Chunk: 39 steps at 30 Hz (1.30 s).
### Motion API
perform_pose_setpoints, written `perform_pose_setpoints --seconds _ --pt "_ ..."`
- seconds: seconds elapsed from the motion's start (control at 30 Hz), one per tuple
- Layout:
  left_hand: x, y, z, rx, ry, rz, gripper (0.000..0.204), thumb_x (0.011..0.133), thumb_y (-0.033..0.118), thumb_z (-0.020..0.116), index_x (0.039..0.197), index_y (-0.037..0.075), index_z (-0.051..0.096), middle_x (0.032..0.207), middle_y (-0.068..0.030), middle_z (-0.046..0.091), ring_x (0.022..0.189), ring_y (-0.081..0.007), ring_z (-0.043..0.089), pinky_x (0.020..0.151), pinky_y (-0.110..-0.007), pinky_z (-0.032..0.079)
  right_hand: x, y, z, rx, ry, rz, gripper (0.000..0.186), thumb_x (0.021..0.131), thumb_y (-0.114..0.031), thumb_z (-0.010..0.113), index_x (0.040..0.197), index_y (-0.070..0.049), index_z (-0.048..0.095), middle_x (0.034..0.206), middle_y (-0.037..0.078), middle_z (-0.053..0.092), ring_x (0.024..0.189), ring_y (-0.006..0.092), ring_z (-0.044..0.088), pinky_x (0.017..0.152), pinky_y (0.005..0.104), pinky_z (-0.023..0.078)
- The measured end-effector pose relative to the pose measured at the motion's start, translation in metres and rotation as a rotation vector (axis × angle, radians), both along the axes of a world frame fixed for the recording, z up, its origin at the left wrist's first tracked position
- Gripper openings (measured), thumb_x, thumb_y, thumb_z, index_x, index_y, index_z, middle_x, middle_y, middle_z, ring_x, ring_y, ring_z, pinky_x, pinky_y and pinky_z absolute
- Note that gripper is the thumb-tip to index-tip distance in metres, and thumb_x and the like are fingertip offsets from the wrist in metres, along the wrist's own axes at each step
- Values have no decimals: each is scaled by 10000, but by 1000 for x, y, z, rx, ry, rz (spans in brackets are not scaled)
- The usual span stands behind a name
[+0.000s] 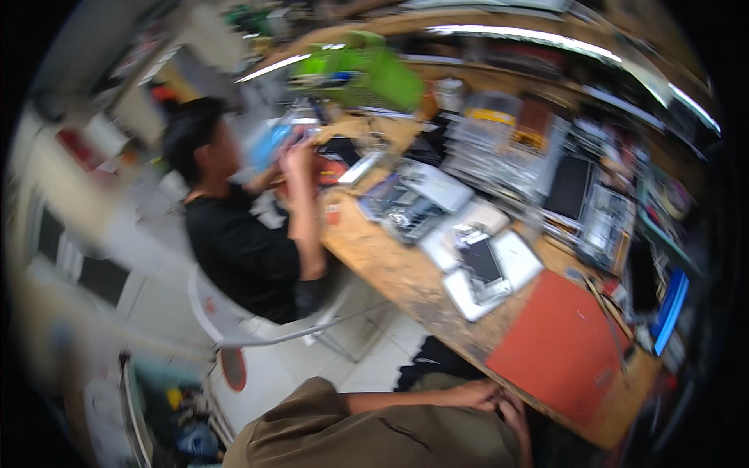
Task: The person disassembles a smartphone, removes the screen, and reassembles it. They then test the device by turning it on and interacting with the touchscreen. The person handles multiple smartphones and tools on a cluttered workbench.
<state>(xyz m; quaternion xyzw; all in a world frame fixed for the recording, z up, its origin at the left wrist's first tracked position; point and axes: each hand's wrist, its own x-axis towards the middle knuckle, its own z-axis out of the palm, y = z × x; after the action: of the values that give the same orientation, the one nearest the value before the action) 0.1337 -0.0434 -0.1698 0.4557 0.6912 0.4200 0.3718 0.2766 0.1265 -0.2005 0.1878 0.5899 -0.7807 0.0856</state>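
Note:
My left hand (pixel 474 395) and my right hand (pixel 512 415) meet low in front of me, just off the near edge of the wooden workbench (pixel 394 265). The fingers of both look curled together. Anything between them is too small and blurred to make out. Right beside them on the bench lies an orange-red work mat (pixel 558 343). A dark-screened device (pixel 481 261), perhaps a phone or small tablet, sits beyond the mat on white flat pieces (pixel 520 261).
At the left, a person in black (pixel 242 242) sits on a white chair (pixel 204 300), hands raised over the bench. Stacked clear trays (pixel 495 140), a green basket (pixel 363 70) and a dark panel (pixel 569 187) crowd the back. Slim tools (pixel 608 312) edge the mat.

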Motion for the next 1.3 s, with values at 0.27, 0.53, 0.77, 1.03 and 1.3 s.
perform_pose_setpoints --seconds 0.27,0.53,0.77,1.03,1.3 --pt "-10 2 -6 -22 -6 -150 448 985 292 645 1345 61 510 1064 -190 662 917 -420 650 827 -497 540 -1 5 50 112 -222 156 322 1031 -259 597 1269 -56 669 1193 87 705 1126 188 645 955 361 518" --pt "-12 0 36 -43 103 -3 463 1009 288 617 1380 25 534 1233 -289 644 1135 -510 612 974 -523 496 -15 -3 58 -117 -272 72 289 990 -227 582 1162 -58 742 1216 67 707 1155 203 615 1031 345 460" --pt "-13 6 40 -198 94 67 374 1036 268 578 1308 11 584 1232 -302 644 1143 -525 609 962 -528 499 -25 1 79 -155 -209 -188 298 960 -170 673 1223 -34 697 1145 62 707 1096 189 629 998 339 481" --pt "-13 1 47 -157 76 81 348 1068 255 524 1302 0 570 1202 -326 649 1125 -523 625 987 -546 500 -31 -6 31 -167 -27 -262 235 978 -124 682 1194 -30 686 1122 36 676 1038 163 625 946 338 513" --pt "-13 6 45 -7 40 116 429 1044 284 574 1354 -11 557 1338 -341 586 1241 -523 572 1043 -541 484 -9 18 40 85 -295 41 428 1023 -189 692 1395 1 600 1383 127 609 1291 188 553 1098 348 449"
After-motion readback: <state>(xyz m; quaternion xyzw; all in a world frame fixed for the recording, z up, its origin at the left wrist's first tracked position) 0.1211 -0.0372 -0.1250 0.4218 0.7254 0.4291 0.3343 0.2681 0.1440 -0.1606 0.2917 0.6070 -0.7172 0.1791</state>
